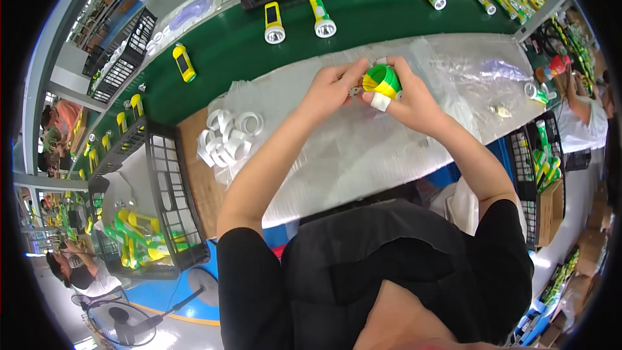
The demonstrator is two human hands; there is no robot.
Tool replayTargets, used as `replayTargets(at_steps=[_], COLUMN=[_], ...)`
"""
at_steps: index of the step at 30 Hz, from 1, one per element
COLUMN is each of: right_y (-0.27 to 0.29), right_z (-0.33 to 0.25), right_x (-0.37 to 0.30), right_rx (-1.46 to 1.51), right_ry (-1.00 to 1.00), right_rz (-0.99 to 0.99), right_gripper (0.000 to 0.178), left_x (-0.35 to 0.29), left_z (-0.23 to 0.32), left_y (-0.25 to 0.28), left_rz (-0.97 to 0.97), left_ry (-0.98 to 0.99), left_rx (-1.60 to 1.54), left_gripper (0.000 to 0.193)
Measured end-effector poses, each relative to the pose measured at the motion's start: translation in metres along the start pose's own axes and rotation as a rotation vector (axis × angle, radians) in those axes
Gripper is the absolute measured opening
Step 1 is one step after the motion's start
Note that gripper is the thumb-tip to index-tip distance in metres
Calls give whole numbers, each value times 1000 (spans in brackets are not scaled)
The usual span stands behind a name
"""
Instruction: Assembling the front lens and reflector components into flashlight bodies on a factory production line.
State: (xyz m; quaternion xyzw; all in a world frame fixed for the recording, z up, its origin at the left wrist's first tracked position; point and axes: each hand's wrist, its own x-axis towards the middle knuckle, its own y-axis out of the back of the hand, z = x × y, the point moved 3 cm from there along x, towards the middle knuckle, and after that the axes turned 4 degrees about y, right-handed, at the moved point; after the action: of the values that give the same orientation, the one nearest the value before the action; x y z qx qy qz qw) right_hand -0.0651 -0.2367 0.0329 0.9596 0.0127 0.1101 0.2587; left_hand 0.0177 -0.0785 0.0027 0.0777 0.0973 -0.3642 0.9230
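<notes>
Over the covered bench, my right hand (411, 100) is wrapped round a green and yellow flashlight body (382, 80), its round open end facing up toward me. White wraps cover parts of that hand's thumb and a finger. My left hand (332, 89) is closed at the left of the body, fingertips by its rim. A small pale piece (354, 91) shows at those fingertips, too small to name. White rings (227, 136) lie heaped on the bench left of my left forearm.
Beyond the bench runs a green conveyor belt (214, 39) with several flashlights, among them one (322, 18) standing ahead. Black crates (172, 188) with flashlight parts stand at left and right. A fan (120, 317) is at lower left. Other people sit at both sides.
</notes>
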Motion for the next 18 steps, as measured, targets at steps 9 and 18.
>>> replayTargets(at_steps=[9, 18], right_y=[-74, -67], right_z=[-2, 14], right_x=[-74, -97], right_rx=[705, 963], right_ry=[-185, -240], right_rz=[-161, 33], right_gripper=[42, 39], left_x=[-94, -62], left_z=[-7, -45], left_y=[-50, -46], left_rz=[278, 375], left_ry=[-948, -511], left_rx=[573, 234], left_gripper=[44, 53])
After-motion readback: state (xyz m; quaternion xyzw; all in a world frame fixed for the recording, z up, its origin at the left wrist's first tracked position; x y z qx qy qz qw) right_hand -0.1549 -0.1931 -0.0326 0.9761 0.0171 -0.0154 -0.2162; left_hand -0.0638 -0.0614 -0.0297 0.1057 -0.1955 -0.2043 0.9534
